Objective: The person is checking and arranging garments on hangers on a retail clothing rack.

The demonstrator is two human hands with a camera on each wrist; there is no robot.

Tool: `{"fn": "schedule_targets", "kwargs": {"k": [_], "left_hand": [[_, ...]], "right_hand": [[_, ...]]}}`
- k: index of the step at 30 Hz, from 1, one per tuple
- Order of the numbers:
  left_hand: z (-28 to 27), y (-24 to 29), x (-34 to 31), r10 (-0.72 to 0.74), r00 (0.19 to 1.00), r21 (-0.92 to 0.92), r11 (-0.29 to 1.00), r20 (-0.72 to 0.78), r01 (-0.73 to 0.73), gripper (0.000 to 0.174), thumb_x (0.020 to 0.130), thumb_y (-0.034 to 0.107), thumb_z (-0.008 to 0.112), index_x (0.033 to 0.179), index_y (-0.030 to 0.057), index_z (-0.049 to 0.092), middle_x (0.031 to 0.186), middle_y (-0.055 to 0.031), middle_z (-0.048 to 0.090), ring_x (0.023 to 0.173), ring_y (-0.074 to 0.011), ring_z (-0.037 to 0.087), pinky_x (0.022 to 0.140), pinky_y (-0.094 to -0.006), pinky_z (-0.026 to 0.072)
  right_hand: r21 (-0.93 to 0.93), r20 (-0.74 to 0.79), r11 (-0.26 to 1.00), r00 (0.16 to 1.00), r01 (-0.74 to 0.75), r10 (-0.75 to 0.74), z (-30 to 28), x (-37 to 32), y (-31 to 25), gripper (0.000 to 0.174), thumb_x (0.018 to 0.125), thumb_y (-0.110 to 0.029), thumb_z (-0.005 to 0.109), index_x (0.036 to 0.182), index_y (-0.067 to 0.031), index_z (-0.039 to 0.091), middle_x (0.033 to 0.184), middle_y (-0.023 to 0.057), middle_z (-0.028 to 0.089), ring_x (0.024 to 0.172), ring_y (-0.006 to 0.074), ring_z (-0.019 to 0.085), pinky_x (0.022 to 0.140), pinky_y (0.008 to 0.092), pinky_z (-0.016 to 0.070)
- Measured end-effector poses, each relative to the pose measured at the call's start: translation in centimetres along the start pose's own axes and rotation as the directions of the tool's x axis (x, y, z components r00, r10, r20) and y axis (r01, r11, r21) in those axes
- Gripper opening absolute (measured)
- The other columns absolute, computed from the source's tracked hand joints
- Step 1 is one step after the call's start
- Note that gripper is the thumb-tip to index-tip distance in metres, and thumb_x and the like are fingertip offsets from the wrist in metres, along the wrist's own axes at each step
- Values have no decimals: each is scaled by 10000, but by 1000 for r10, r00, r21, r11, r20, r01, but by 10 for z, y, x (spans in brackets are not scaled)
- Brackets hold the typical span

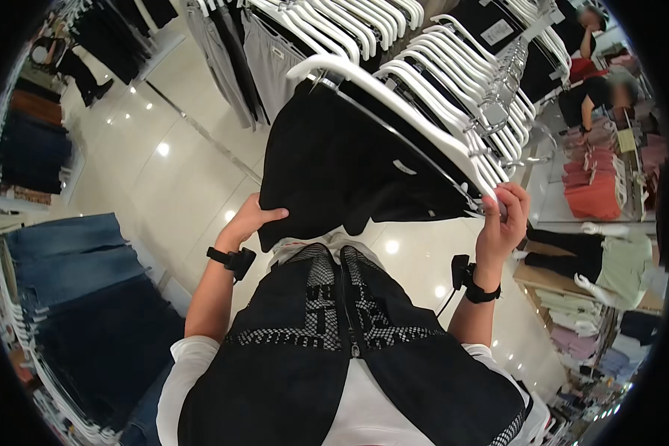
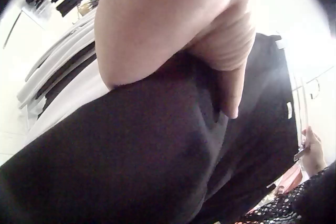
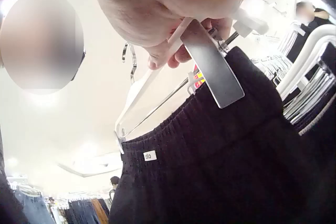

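Black pants [image 1: 327,160] with a gathered waistband hang by clips from a white hanger [image 1: 409,104], stretched out in front of my body. My right hand [image 1: 504,219] grips one end of that hanger. In the right wrist view a grey tag [image 3: 215,66] dangles beside the fingers, and a small white label [image 3: 150,155] shows on the waistband. With the thumb on top of the cloth and the other fingers hidden beneath it, my left hand [image 1: 251,221] holds the lower part of the pants. The left wrist view shows the dark fabric [image 2: 131,145] draped below that hand.
A rack with many white hangers [image 1: 453,63] stands just beyond the pants, with grey trousers [image 1: 271,70] on it. Denim clothes [image 1: 74,253] hang at the left. On the right are a mannequin [image 1: 621,260] and folded red clothes [image 1: 595,189]. Other people stand farther off.
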State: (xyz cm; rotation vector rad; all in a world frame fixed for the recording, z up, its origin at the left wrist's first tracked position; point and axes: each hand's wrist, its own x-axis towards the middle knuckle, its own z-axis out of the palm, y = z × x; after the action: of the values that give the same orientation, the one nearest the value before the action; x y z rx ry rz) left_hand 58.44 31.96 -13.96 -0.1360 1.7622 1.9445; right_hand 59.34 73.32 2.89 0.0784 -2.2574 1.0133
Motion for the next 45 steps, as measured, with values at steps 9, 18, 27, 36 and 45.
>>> {"fn": "schedule_targets", "kwargs": {"k": [9,18,27,36,45], "left_hand": [[-6,-224,8,52,992,-262,962,-118,-81,632,925,275,674,1448,14,435,1450,-103,492,1317,-218,459,1100,-342,365],[5,-219,-57,-94,892,-8,995,-441,101,621,946,303,639,1452,11,429,1453,-110,491,1320,-221,462,1101,-342,368],[40,-200,-14,-75,914,-87,995,-399,44,613,967,332,604,1456,9,424,1455,-116,490,1323,-225,464,1102,-342,370],[20,-106,-65,-320,946,-510,806,53,301,505,890,113,644,1328,-94,503,1283,-176,611,1113,-248,644,997,-342,501],[-60,-86,-77,-57,993,-751,651,100,113,566,874,149,694,1349,-78,487,1271,-180,620,1137,-250,633,998,-353,507]], "right_hand": [[344,491,897,762,276,-423,-10,1,-8,217,704,-161,847,837,-52,714,909,81,643,733,198,634,603,293,509],[507,685,859,642,-79,-345,6,-33,2,180,749,-100,818,861,-19,702,962,93,620,703,175,660,620,279,545],[310,398,905,824,293,-403,44,-12,4,242,732,-104,828,878,-21,654,927,112,670,677,210,652,562,301,524],[-110,411,958,890,265,-199,92,0,9,188,863,-195,743,933,-52,641,753,96,656,643,272,630,559,342,478],[-124,350,990,931,-64,104,135,10,-30,219,917,-225,713,1002,-29,665,749,78,671,617,126,599,586,268,472]]}}
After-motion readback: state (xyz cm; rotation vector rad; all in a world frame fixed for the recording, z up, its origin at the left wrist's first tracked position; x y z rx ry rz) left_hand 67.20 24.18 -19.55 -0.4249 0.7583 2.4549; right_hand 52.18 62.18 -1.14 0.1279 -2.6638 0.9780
